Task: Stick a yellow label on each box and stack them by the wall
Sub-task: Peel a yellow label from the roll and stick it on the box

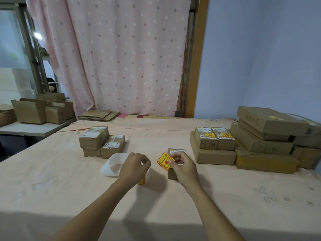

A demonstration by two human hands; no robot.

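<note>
My right hand [184,166] pinches a yellow label [164,160] just above and left of a small cardboard box [175,151] at the table's middle. My left hand [134,166] hovers with curled fingers over the label roll [141,180], whose white backing strip [113,165] curls out to the left. Three unlabelled small boxes [101,141] stand in a group at the back left. By the blue wall on the right, two small boxes with yellow labels [215,139] sit on a flat box, next to a stack of larger boxes [265,138].
The table wears a peach cloth [225,197]. A side table [34,129] at the far left holds open cartons [43,110]. Flattened cardboard [99,115] lies at the back by the pink curtain [118,54].
</note>
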